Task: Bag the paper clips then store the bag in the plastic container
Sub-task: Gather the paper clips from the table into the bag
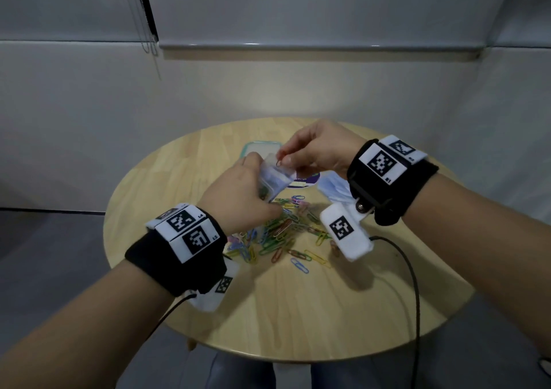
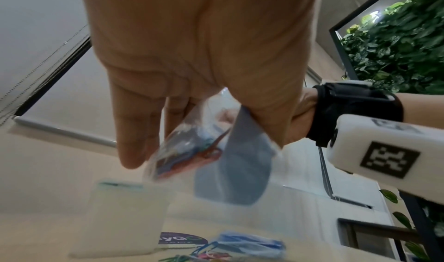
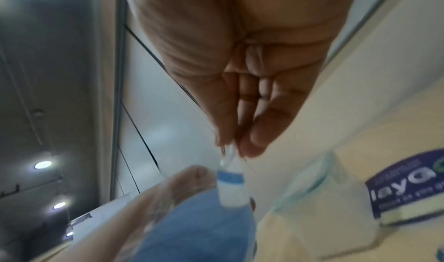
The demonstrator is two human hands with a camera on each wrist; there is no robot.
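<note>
My left hand [image 1: 253, 177] grips a small clear zip bag [image 1: 275, 178] above the table, mouth turned up toward my right hand. Several coloured clips lie inside the bag [image 2: 190, 152]. Thumb and forefinger of my right hand [image 1: 283, 159] pinch a red paper clip [image 1: 279, 162] right at the bag's mouth. In the right wrist view the fingertips [image 3: 252, 144] press together just over the bag [image 3: 204, 218]. A pile of coloured paper clips [image 1: 283, 230] is spread on the round wooden table [image 1: 298, 314] under both hands. The clear plastic container [image 1: 258, 145] with a green rim stands behind the hands.
A blue face mask [image 1: 334, 193] lies right of the bag, below my right wrist. A purple round sticker or card [image 1: 307, 180] sits beside it. Black cables [image 1: 414, 284] trail from the wrist cameras over the table's near right side. A wall stands close behind the table.
</note>
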